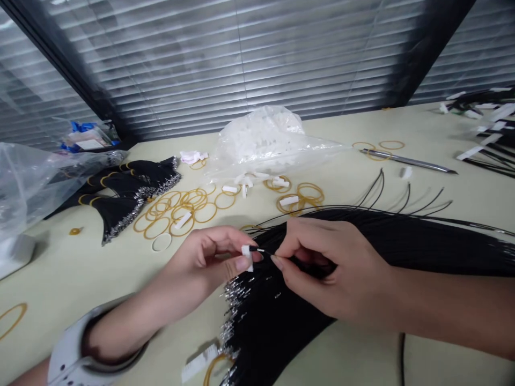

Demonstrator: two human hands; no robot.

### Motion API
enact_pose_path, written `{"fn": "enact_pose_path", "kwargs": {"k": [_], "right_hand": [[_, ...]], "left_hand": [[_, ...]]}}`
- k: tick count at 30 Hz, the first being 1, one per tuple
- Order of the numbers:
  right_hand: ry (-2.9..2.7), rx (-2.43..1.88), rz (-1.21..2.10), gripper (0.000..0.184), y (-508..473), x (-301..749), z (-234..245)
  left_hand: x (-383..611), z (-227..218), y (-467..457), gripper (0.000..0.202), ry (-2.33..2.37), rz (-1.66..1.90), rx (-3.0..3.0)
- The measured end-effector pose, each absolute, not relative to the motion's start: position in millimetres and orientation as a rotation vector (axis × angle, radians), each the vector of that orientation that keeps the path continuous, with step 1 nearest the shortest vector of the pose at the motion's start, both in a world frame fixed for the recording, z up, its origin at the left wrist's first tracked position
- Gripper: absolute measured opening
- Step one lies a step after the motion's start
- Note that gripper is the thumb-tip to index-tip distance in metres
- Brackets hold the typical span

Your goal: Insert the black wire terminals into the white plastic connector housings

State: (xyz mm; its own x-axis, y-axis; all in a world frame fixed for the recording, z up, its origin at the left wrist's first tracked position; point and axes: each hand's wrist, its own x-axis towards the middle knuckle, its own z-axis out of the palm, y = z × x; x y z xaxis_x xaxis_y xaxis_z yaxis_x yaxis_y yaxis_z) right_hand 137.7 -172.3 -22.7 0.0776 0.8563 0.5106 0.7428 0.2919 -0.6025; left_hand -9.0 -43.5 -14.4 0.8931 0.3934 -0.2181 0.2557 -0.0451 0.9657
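One white connector (248, 259): above the left end of the black wire bundle (277, 327), pinched between thumb and fingers of the left hand (211, 260). One thin wire (267, 252): over the bundle, in a closed fingertip pinch of the right hand (340, 262), leading to the connector; seating cannot be told. Step, apparently: fitting wire to connector. Next move likely calls for straight alignment, steady grip.

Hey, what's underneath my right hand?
Black wires show beyond your right hand and to its left, seemingly running beneath it; whatever the hand itself covers can't be seen.
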Motion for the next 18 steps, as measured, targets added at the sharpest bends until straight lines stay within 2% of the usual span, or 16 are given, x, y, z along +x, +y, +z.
{"fn": "enact_pose_path", "kwargs": {"k": [18], "right_hand": [[-1.764, -1.427, 0.121, 0.007, -170.4, 138.4, -26.9]], "left_hand": [[-8.8, -14.5, -43.5, 0.011, 0.509, 0.092, 1.704]]}}
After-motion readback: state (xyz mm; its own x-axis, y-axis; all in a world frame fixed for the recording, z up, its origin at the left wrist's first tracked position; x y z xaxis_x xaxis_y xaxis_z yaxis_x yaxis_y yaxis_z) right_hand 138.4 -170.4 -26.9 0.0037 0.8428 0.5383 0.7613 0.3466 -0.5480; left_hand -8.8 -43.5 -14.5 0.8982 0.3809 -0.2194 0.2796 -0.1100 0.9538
